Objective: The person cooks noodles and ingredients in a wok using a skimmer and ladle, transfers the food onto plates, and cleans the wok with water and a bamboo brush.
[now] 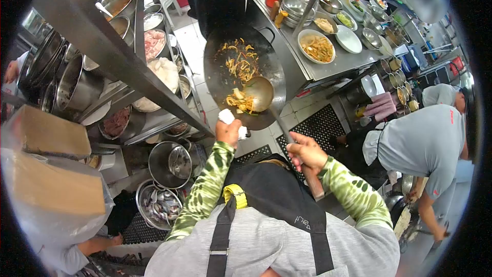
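Observation:
A large dark wok [215, 66] hangs in front of me, over the tiled floor. Strips of stir-fried food [240, 64] with orange and yellow pieces lie along its inside. My left hand [228, 132] is closed around a white cloth [226, 117] at the wok's near edge; the wok's handle is hidden under it. My right hand [307, 152] is wrapped around the wooden-ended handle of a ladle [258, 94]. The ladle's bowl is inside the wok, touching the nearer heap of food.
On the steel counter [287, 51] to the right stand a plate of similar food [316, 46], a white plate [349, 39] and several metal bowls. Shelves of ingredients and a steel post [118, 56] are at left. A co-worker [417, 133] bends over at right; another person stands beyond the wok.

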Motion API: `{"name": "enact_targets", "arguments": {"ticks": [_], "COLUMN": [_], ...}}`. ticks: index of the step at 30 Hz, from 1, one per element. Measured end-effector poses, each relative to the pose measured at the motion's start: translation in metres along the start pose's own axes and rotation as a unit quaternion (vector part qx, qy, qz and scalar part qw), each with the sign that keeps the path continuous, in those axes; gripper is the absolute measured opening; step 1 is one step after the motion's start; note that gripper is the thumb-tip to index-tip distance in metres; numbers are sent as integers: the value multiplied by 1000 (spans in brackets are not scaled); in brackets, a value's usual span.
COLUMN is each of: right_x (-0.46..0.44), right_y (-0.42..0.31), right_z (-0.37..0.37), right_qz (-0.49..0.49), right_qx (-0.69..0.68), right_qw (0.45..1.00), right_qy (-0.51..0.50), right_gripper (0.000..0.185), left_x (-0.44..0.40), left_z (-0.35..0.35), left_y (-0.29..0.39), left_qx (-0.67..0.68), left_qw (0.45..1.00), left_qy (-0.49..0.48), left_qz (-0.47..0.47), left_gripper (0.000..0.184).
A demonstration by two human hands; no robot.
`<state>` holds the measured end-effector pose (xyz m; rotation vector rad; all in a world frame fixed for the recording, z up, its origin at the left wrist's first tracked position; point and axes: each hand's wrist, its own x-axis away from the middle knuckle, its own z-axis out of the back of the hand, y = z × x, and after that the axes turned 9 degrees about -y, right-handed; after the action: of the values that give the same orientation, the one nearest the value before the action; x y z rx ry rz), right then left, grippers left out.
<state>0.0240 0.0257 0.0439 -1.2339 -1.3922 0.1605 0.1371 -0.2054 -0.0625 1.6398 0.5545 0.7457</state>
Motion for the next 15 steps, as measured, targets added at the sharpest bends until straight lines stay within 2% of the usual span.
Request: {"name": "enact_targets", "arguments": {"ticks": [1,2,3,4,5,7,8,10,12,13,14,15], "right_x": [-3,-3,-5,-4,-3,-1,-1,3,-2,-15,-24,-30], "right_y": [2,1,-2,-4,-3,6,17,36,52,56,52,48], "right_z": [-12,-20,-28,-35,-36,-22,-7,15,29,33,32,31], "right_qz": [-17,-32,-46,-43,-48,-31,-20,-10,-2,-5,-14,-13], "right_qx": [-78,-156,-231,-265,-327,-415,-456,-454,-449,-429,-414,-410], "right_qw": [996,984,964,946,919,869,830,832,847,856,872,870], "right_qy": [-36,-78,-124,-180,-216,-270,-321,-318,-285,-288,-261,-274], "right_gripper": [52,44,36,20,21,25,30,38,43,42,41,39], "left_x": [-8,-9,-13,-1,5,7,3,9,5,10,13,13], "left_z": [0,-1,1,-2,0,5,9,18,30,27,26,29], "left_y": [-23,-21,-41,-23,-17,-35,-56,-38,-59,-54,-36,-39], "left_qx": [3,-5,49,77,17,43,87,90,93,167,193,255], "left_qw": [998,999,998,996,997,992,991,982,967,962,953,934], "left_qy": [16,7,7,19,22,44,33,16,-8,-2,-7,-30], "left_qz": [-59,-36,-28,35,70,108,98,164,239,214,235,247], "left_gripper": [11,9,6,5,6,9,10,13,13,9,8,9]}}
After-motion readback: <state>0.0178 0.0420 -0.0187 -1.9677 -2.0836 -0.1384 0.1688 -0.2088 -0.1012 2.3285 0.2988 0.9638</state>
